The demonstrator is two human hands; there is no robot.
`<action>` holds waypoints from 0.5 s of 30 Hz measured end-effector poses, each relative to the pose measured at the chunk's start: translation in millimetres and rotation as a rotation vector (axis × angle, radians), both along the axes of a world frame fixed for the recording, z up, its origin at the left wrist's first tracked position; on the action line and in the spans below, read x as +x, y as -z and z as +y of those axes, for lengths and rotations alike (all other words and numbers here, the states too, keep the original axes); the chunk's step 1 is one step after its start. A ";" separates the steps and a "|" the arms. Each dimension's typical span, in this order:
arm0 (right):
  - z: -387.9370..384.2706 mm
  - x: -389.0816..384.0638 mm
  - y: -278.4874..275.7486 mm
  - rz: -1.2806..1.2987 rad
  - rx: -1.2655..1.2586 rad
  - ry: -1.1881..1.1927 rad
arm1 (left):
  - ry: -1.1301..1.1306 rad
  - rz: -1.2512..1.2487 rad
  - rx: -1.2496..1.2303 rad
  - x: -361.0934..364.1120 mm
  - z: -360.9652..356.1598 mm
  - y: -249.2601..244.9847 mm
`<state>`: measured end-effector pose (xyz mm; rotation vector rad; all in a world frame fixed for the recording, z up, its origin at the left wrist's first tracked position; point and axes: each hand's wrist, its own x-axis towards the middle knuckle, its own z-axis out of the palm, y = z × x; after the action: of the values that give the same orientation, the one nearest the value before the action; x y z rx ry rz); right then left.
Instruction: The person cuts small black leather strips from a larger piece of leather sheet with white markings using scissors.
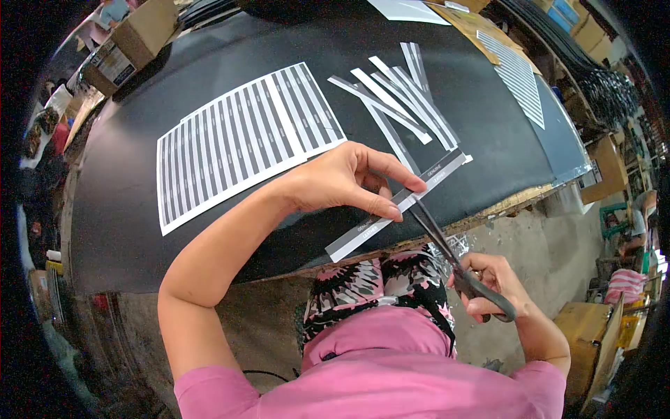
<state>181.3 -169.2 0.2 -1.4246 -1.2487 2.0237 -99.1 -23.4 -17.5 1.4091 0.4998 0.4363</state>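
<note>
My left hand (pixel 356 183) pinches a grey-and-white printed paper strip (pixel 363 234) between thumb and fingers, near the strip's middle. The strip slants up to the right, over the table's front edge. In my right hand (pixel 488 283) is a pair of dark scissors (pixel 444 244), fingers through the handles. Their blade tips meet the strip just right of my left fingertips; whether the blades are parted is hard to see. Several loose cut strips (pixel 398 101) lie in a crossing pile beyond the strip. Striped printed sheets (pixel 230 133) lie flat, left of the pile.
The black-topped table (pixel 125 230) has a worn front edge. Another striped sheet (pixel 516 77) lies at its right side, and a white sheet (pixel 408 10) at the back. A cardboard box (pixel 132 45) stands at the far left corner. More boxes (pixel 586 335) sit on the floor at right.
</note>
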 end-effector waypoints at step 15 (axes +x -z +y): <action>15.5 -23.2 -3.7 -0.003 0.132 -0.014 | 0.034 -0.018 -0.026 -1.3 0.4 6.6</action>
<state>158.1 -153.8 3.9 -1.3617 -1.3692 1.9103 -100.4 -23.0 -24.1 1.3857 0.4652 0.4134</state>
